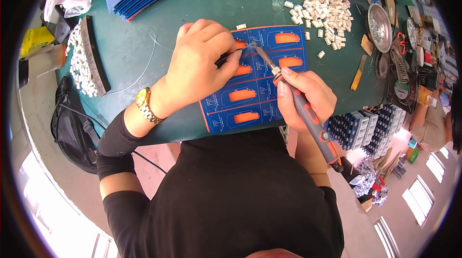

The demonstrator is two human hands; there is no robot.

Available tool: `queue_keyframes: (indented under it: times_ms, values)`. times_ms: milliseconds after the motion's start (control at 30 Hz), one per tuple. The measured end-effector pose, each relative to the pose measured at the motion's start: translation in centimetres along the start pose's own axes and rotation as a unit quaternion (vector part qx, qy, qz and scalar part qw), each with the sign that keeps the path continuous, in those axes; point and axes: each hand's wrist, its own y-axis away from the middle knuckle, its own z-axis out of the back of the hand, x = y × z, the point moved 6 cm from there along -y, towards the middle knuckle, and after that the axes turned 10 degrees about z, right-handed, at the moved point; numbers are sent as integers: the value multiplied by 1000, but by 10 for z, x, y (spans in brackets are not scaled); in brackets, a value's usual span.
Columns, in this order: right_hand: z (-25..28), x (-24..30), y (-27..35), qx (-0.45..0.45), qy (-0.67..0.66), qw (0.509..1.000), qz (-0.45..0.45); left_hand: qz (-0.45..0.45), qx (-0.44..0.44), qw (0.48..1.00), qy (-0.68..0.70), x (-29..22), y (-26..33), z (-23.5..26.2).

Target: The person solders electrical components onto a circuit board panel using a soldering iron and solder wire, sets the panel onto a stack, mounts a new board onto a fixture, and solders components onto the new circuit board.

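Connectors [321, 13] lie beside the board [268, 93], left and right hands [199, 63] pinching wire [155, 42] and soldering iron [318, 130] respectively.

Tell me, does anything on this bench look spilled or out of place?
Only slightly: one small white connector lies alone by the far edge of the blue board, apart from the loose heap at upper right, as if strayed.

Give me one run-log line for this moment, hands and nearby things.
left hand: over blue board, thin wire leading to it | right hand: holding soldering iron, tip over board | nearby: white connectors, piled
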Motion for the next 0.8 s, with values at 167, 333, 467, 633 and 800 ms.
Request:
queue_keyframes:
  times_ms: [167,333,467,633,800]
  values:
    - [0,1,4,1,3,1000,-5,-10,3,1000,-7,-2,1,-1]
    - [4,4,5,7,26,1000,16,-13,-2,1000,-9,-5,2,3]
    - [14,10,9,-14,9,999,33,-17,22,999,18,-15,5,8]
    - [19,14,15,-22,-5,1000,-17,-29,38,999,-4,-20,12,2]
    - [13,12,20,-23,12,1000,9,-27,35,999,-10,-18,13,1]
